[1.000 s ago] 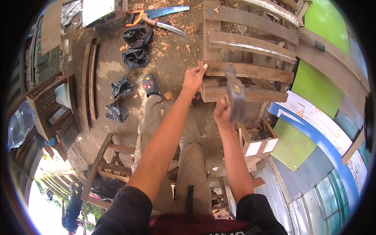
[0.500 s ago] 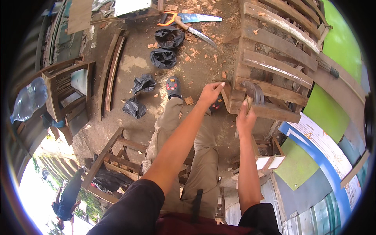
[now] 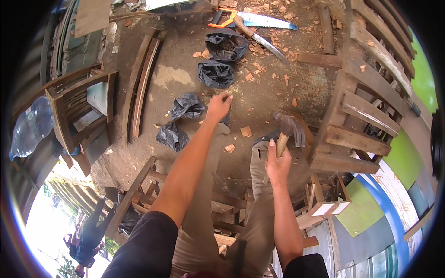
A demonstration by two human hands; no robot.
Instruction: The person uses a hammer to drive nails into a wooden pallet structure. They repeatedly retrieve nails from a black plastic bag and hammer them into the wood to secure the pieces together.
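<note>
My right hand (image 3: 278, 163) is wrapped round the wooden handle of a claw hammer (image 3: 292, 129), whose metal head points away from me. Left of it, my left hand (image 3: 218, 107) reaches forward with thumb and fingertips pinched together; whatever lies between them is too small to make out. Just beyond that hand sit two opened black plastic bags, a near one (image 3: 216, 74) and a far one (image 3: 227, 45) with dark stuff inside. Two crumpled black bags (image 3: 187, 105) lie to its left. The slatted wooden frame (image 3: 358, 134) stands right of the hammer, apart from it.
A handsaw (image 3: 264, 20) and a curved blade with a wooden handle (image 3: 268, 44) lie on the dirt floor among brick chips. Long boards (image 3: 146, 88) lie at left, near a wooden stool (image 3: 83, 109) and a large plastic bottle (image 3: 31, 127). Another person (image 3: 88, 234) stands at lower left.
My left hand has left the wooden frame's near corner and moved left towards the black bags. The hammer in my right hand has come away from the frame. The view has shifted.
</note>
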